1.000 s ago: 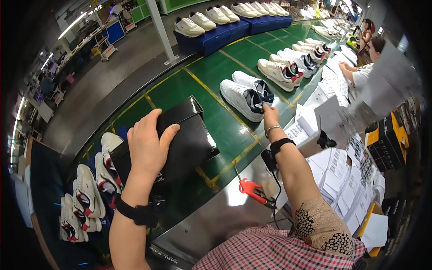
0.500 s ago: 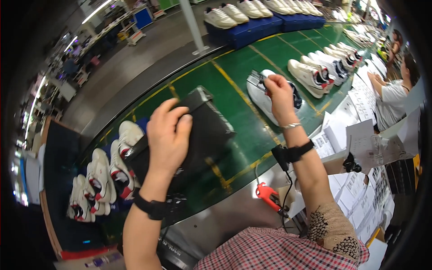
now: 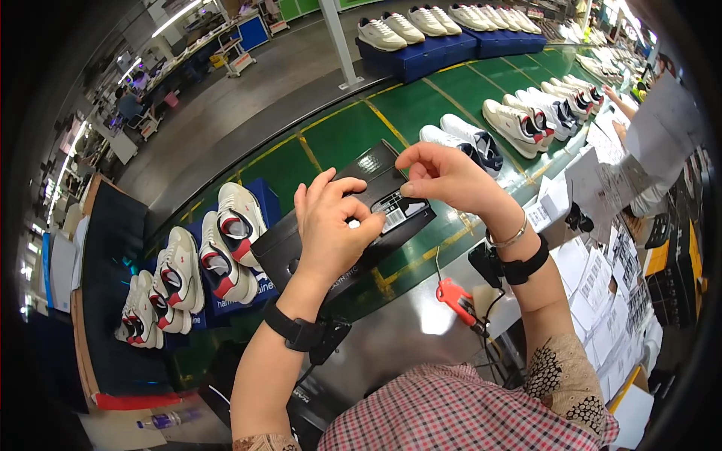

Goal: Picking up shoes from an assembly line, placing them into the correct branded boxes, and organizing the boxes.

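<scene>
A black shoe box [image 3: 348, 259] lies tilted on the green belt in front of me. On its end face, a white and black sticker label [image 3: 398, 213] sits under my fingertips. My right hand [image 3: 456, 179] pinches the label's upper edge between thumb and bent fingers. At the opposite end of the label, my left hand [image 3: 336, 225] curls over the box, thumb and index finger brought together at the label's edge. How firmly the label sticks to the box cannot be made out. White shoes with navy parts [image 3: 468, 140] stand just beyond my right hand.
White and red sneakers [image 3: 178, 267] stand on blue boxes at left. More white sneakers [image 3: 519, 124] line the belt [image 3: 338, 146] beyond. A red-handled tool [image 3: 456, 299] rests near my right forearm, and label sheets [image 3: 594, 282] hang at right.
My right hand has brought the label left and down onto the box. My left hand has moved right to the label's edge, its thumb and index finger closing together. The box now shows more sharply.
</scene>
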A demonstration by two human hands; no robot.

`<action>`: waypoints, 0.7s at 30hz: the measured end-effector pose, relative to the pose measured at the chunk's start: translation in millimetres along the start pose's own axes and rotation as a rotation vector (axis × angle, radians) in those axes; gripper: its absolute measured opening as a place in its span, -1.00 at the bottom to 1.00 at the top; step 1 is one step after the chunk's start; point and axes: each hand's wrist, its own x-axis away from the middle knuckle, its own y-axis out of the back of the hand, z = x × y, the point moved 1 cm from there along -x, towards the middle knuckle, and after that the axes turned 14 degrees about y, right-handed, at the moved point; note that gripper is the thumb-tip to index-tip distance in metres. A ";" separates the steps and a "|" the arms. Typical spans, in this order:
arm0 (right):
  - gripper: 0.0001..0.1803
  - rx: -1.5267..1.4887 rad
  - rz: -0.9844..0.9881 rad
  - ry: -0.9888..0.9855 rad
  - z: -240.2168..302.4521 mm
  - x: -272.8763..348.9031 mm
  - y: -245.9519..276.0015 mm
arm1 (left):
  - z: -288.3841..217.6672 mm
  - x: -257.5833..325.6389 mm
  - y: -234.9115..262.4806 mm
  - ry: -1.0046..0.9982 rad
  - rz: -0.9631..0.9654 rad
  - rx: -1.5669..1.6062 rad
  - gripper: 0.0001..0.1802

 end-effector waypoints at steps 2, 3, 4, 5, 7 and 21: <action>-0.67 0.198 0.019 0.014 -0.3 3.2 -1.4 | -1.8 3.9 0.7 -0.025 0.019 -0.027 -0.79; -0.67 0.196 0.014 0.015 -0.8 4.8 -3.4 | -1.5 4.2 1.1 -0.055 0.036 -0.050 -0.79; -0.67 0.238 0.027 -0.002 -1.3 6.2 -5.6 | -1.0 4.2 1.4 -0.084 0.054 -0.073 -0.79; -0.67 0.280 0.041 -0.018 -2.3 7.5 -7.2 | 0.2 3.4 1.6 -0.086 0.057 -0.076 -0.79; -0.66 0.321 0.021 0.024 -4.1 8.3 -8.0 | 2.6 2.7 1.3 -0.109 0.069 -0.103 -0.81; -0.51 0.590 -0.033 0.158 -2.8 20.5 -33.1 | 5.2 3.7 7.3 -0.133 0.062 -0.222 -0.82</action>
